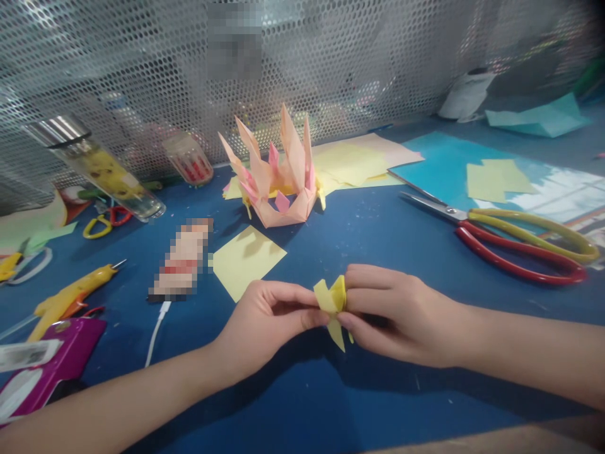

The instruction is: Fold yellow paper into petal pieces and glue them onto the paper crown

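A small folded piece of yellow paper [332, 304] is pinched between both hands just above the blue table [368, 239]. My left hand [265, 318] grips its left side with thumb and fingers pressed together. My right hand [394, 312] closes on its right side. A flat yellow paper square [248, 260] lies just beyond my left hand. Further back stands a peach and pink folded paper crown shape [278, 173].
Large red and yellow scissors [510, 236] lie at the right. Yellow and teal paper sheets [454, 164] sit behind them. A glue gun [70, 296], a magenta box [51, 366], a glass bottle [101, 167], small scissors [106, 221] and a phone with a cable [182, 258] crowd the left. A perforated metal screen [331, 57] closes the back.
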`<action>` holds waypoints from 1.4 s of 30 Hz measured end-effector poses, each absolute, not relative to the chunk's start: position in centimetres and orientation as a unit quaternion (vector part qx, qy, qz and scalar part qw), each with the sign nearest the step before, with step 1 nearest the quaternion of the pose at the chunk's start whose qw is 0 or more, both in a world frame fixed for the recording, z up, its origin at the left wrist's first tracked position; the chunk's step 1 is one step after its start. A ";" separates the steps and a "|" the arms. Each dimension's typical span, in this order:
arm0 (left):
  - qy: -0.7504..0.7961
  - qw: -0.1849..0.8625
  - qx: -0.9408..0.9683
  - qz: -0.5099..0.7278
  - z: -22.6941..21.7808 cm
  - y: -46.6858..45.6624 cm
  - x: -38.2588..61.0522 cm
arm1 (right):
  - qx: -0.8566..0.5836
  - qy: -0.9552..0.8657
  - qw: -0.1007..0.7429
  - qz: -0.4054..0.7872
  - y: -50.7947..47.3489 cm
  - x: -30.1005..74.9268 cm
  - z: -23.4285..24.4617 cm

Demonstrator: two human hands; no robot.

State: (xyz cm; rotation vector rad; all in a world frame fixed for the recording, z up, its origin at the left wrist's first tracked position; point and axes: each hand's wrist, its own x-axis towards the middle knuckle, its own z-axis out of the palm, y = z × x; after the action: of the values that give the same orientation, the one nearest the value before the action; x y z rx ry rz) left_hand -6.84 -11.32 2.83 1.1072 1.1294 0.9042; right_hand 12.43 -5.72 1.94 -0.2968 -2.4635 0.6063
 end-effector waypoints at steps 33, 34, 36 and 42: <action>0.370 0.180 0.795 0.446 4.5 -13.3 -6.9 | -0.078 -0.891 0.446 -0.041 -8.1 12.9 2.4; 0.371 0.192 0.790 0.448 4.5 -13.4 -6.9 | -0.065 -0.895 0.440 -0.040 -8.0 13.0 2.5; 0.382 0.229 0.772 0.453 4.3 -13.4 -6.9 | -0.039 -0.906 0.418 -0.043 -7.6 13.3 2.7; 0.420 0.326 0.698 0.479 2.5 -13.2 -6.9 | -0.035 -0.925 0.378 -0.022 -6.9 13.7 2.8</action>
State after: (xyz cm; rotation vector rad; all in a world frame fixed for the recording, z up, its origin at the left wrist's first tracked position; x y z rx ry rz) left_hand -6.89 -13.20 2.54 1.8304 1.1017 1.2544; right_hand 13.67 -6.88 2.78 -0.0892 -2.3646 -0.0561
